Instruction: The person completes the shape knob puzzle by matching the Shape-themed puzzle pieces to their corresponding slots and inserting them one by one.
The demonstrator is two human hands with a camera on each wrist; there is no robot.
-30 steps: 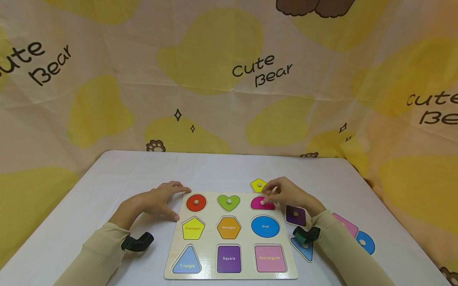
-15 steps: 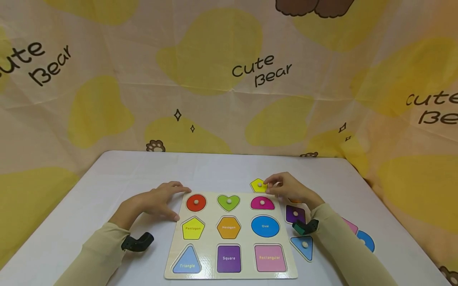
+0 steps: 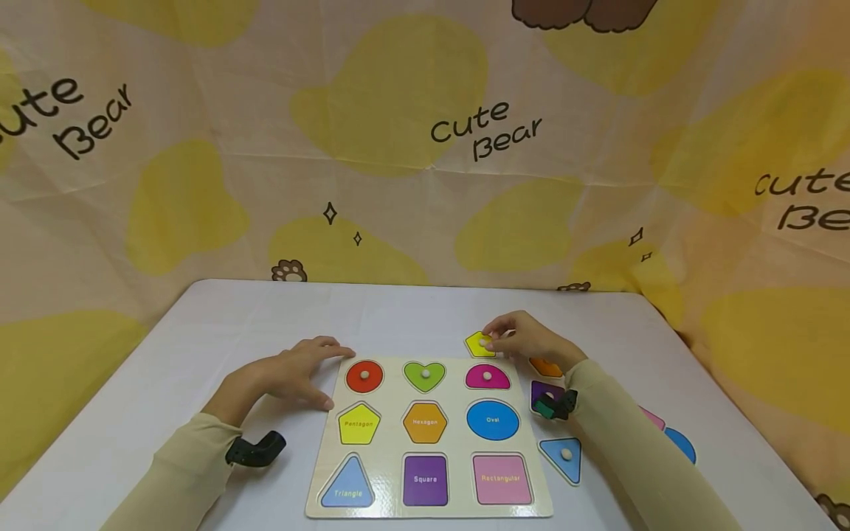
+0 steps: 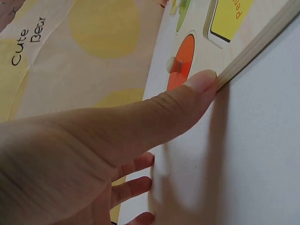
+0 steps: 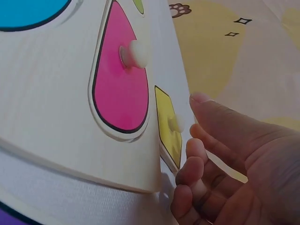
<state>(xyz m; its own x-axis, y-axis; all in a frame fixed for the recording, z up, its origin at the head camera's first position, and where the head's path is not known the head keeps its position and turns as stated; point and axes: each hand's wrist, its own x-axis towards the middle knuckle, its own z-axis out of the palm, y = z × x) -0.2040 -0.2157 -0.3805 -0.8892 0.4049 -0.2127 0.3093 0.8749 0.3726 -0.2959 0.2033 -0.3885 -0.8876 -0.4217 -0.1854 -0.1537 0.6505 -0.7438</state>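
A wooden shape puzzle board [image 3: 458,442] lies on the table. Its top row holds a red circle [image 3: 364,377], a green heart [image 3: 426,377] and a magenta semicircle [image 3: 488,377], each with a small knob. My left hand [image 3: 288,375] touches the board's upper left edge, its thumb [image 4: 187,91] on the side edge near the red circle. Behind the board lies a yellow pentagon piece [image 3: 477,344]. My right hand [image 3: 527,341] is at this piece, thumb and fingers parted close to its knob [image 5: 177,123]. In the right wrist view, a small gap shows between fingertips and knob.
Right of the board lie an orange piece [image 3: 546,367], a purple square [image 3: 541,391] and a blue triangle [image 3: 566,459]. A pink piece [image 3: 654,419] and a blue piece [image 3: 681,444] are partly hidden by the right sleeve [image 3: 631,435]. A patterned cloth [image 3: 398,184] hangs behind the table.
My right hand has let go of the magenta semicircle's knob, risen off the board and moved back and left to the yellow pentagon piece. The left hand has stayed put.
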